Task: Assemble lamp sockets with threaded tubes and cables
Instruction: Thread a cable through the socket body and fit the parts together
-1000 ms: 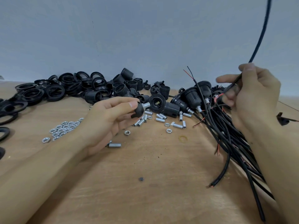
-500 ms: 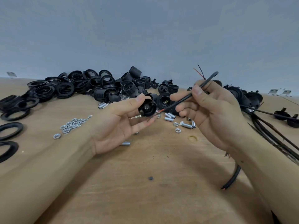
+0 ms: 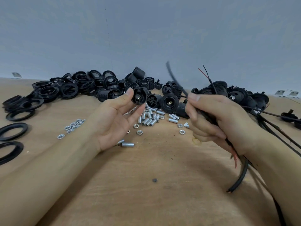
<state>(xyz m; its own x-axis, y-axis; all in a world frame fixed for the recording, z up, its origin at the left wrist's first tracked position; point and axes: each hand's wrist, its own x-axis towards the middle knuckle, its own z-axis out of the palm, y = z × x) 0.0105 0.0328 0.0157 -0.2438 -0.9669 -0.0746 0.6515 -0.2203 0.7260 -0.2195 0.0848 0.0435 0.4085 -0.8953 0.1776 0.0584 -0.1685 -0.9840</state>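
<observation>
The left hand (image 3: 114, 121) is raised above the bench (image 3: 146, 185), palm up, pinching a black socket cap (image 3: 139, 96) between thumb and fingers (image 3: 138, 111); the cap's open side faces the camera. The right hand (image 3: 216, 118) is curled round a black cable (image 3: 175, 79), whose blurred upper end sticks up past the thumb while its lower end leaves the heel of the hand and hangs down to the bench, with red wire showing near the wrist. The two hands are apart, with the cap left of the cable.

Just behind and below the left fingers lie threaded tubes (image 3: 149, 119) and loose nuts (image 3: 74, 126). Beyond them sit sockets (image 3: 168, 102) and a heap of rings (image 3: 65, 90). Behind the right hand lies a bundle of cabled sockets (image 3: 236, 93).
</observation>
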